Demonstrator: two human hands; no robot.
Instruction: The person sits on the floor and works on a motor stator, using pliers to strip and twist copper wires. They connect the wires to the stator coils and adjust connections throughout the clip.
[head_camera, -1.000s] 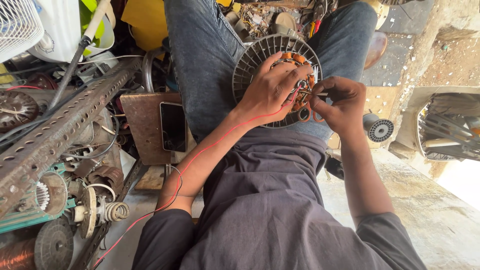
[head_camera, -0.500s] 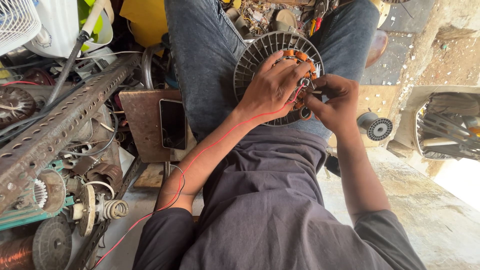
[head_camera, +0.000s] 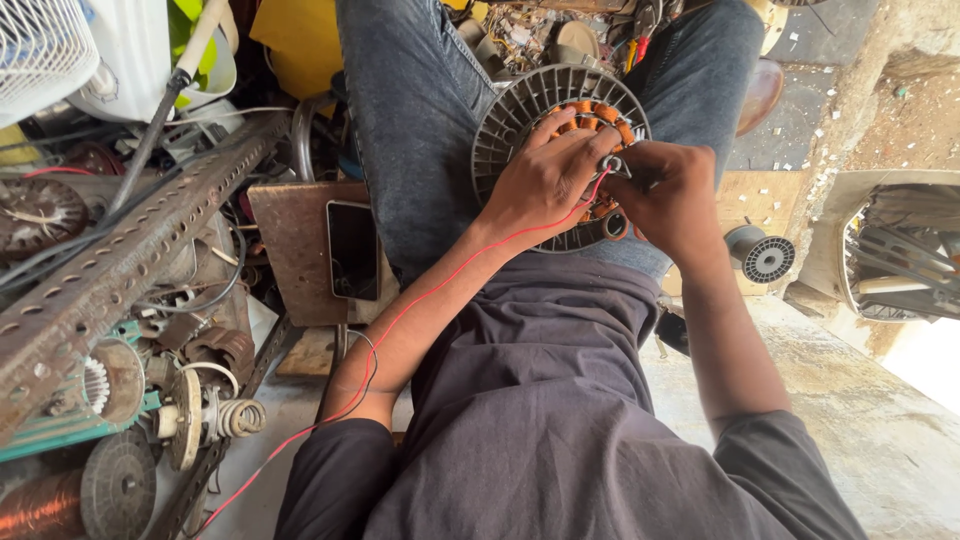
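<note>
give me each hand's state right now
Left hand: fingers spread on the round fan motor, red wire along its forearm.
Right hand: closed beside it; contents cannot be told.

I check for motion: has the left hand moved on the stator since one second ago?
No. The left hand still rests on the stator, covering the same part of the orange windings, beside the right hand.

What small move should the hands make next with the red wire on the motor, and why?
Probably the right hand should draw the red wire snug at the copper coils, because the left hand steadies the round grey motor housing while the wire trails loose along the forearm.
</note>
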